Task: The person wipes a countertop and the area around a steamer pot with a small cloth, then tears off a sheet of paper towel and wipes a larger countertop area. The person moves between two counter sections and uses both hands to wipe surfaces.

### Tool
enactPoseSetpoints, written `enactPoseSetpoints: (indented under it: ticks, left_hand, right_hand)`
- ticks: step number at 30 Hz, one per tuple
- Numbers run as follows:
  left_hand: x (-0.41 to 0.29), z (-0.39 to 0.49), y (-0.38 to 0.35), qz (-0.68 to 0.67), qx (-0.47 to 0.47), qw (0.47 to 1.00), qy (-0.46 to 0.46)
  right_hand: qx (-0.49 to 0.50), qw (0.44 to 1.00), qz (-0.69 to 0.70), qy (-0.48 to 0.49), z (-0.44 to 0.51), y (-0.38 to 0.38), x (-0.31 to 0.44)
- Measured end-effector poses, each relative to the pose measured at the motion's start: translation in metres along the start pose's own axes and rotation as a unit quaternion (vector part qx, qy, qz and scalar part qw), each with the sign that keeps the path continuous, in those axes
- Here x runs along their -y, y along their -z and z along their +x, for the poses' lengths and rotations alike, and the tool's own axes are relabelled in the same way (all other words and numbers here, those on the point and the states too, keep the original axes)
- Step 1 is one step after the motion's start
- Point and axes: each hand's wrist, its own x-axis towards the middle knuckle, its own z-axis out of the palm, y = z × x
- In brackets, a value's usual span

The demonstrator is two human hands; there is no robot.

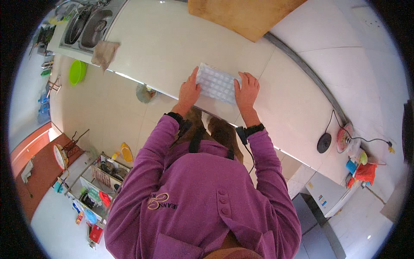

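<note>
A translucent plastic tray with a grid of square compartments (216, 84), likely an ice cube tray, lies on the light countertop in front of me. My left hand (190, 92) is at its left end, with the fingers extended along the edge. At the opposite end, my right hand (247, 90) has its thumb against the tray's edge and its fingers bent over the counter. Both hands frame the tray without closing around it. Whether the compartments hold anything cannot be told.
A beige cloth (105, 54) hangs over the counter edge beside the double sink (96, 28). A wooden board (242, 16) lies at the back. To the right are a black round pad (323, 143) with a cable and a red bag (366, 172). A green basin (77, 72) stands below left.
</note>
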Motion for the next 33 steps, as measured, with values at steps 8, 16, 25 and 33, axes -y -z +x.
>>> enactPoseSetpoints:
  ticks: [8,16,25,33]
  left_hand:
    - [-0.008,0.002,-0.003,-0.018,-0.044,0.999,0.018]
    - [0.027,-0.005,0.039,-0.023,-0.184,0.979,0.079]
    - [0.162,0.036,0.151,0.054,-0.269,0.961,0.047]
    - [0.251,0.103,0.219,0.163,-0.261,0.950,-0.057]
  right_hand:
    - [0.172,0.975,0.022,0.138,-0.029,-0.042,0.063]
    - [0.094,0.989,-0.104,0.045,0.005,-0.042,-0.012]
    - [0.006,0.988,-0.152,0.010,0.031,-0.036,-0.050]
    - [0.148,0.960,0.014,0.236,0.061,-0.165,0.193]
